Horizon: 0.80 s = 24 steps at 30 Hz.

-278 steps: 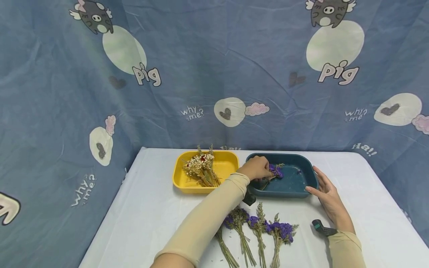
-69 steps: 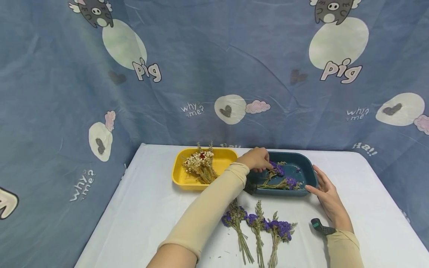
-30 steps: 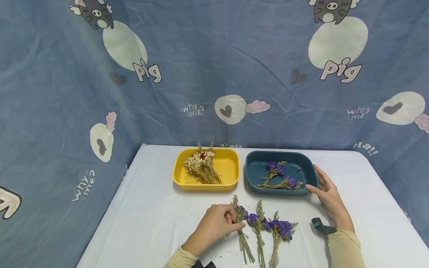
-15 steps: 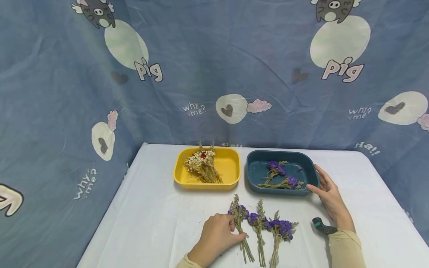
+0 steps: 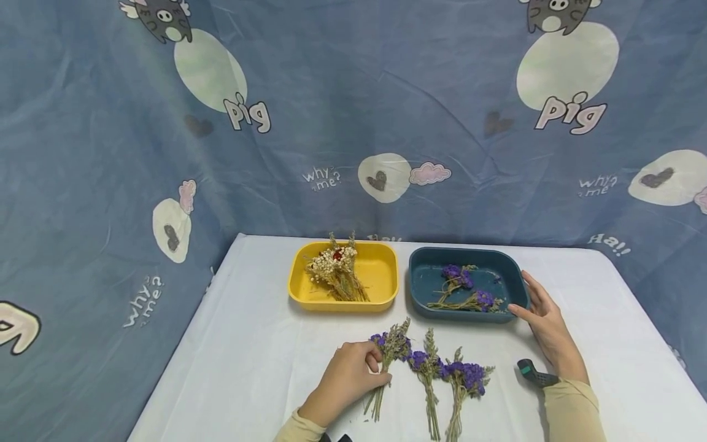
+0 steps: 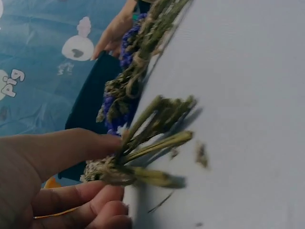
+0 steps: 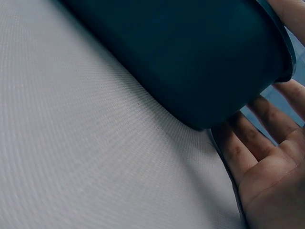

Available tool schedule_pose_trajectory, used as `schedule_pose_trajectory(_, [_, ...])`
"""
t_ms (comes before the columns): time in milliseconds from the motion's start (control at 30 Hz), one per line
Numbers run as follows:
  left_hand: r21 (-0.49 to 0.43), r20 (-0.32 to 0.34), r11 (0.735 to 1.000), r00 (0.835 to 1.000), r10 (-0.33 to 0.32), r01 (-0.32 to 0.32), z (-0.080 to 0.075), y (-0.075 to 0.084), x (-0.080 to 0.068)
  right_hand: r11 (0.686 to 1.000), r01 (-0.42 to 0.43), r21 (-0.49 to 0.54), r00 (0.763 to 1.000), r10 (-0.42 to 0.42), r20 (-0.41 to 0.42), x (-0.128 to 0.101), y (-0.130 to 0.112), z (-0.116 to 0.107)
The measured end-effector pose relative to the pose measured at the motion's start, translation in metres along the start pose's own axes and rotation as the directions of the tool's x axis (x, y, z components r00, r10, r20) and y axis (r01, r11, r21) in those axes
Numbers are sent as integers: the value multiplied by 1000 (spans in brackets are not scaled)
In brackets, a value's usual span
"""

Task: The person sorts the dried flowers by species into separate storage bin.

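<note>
My left hand (image 5: 353, 374) pinches the stems of a small purple dried-flower bunch (image 5: 388, 356) and tilts it just off the white table; in the left wrist view thumb and fingers (image 6: 90, 195) close on the tied stems (image 6: 143, 162). Two more purple bunches (image 5: 447, 380) lie to its right. My right hand (image 5: 544, 325) rests with straight fingers against the right end of the dark teal tray (image 5: 425, 285), which holds two purple sprigs (image 5: 464, 291); the right wrist view shows the tray's wall (image 7: 181, 62) and my fingers (image 7: 248, 143) beside it.
A yellow tray (image 5: 381, 273) holding a cream dried-flower bundle (image 5: 334, 273) stands left of the teal one. A small dark device (image 5: 533, 373) sits by my right wrist. The white-covered table (image 5: 248, 356) ends at a blue cartoon-print curtain behind.
My left hand came back from the teal tray to the table, took hold of the leftmost purple bunch and has now lifted and tilted it. The right hand has stayed at the tray.
</note>
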<state>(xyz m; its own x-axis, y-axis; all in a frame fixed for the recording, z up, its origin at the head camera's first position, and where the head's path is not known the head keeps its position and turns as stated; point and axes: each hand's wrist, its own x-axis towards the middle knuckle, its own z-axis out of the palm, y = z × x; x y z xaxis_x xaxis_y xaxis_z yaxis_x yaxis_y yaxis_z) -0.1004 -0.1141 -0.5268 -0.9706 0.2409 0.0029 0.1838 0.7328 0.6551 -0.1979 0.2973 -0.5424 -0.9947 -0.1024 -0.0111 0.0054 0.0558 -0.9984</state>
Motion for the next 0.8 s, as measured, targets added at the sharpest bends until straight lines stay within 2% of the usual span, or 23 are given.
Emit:
schedule_pose_trajectory(133, [-31,19,999,1000,9,-9,1,-3,3,1000,-2,3,1000,2,-2,-1,0,-1])
schedule_pose_trajectory(467, [-185,79,983,997,12,3,-16,-11,10,1000,11,1,1000,-11,-10,-1,1,0])
schedule_pose_trajectory(567, [-259,96,966,995,28,-2,-19,-13,12,1000,16,5,1000,-16,-7,0,1,0])
schedule_pose_trajectory(700, [-374,113,927,992,46,-1,-22,-13,13,1000,12,4,1000,-12,-8,0,1,0])
schedule_pose_trajectory(800, [-426,122,905,991,52,5,-24,-13,13,1000,5,2,1000,-5,-9,1,1,0])
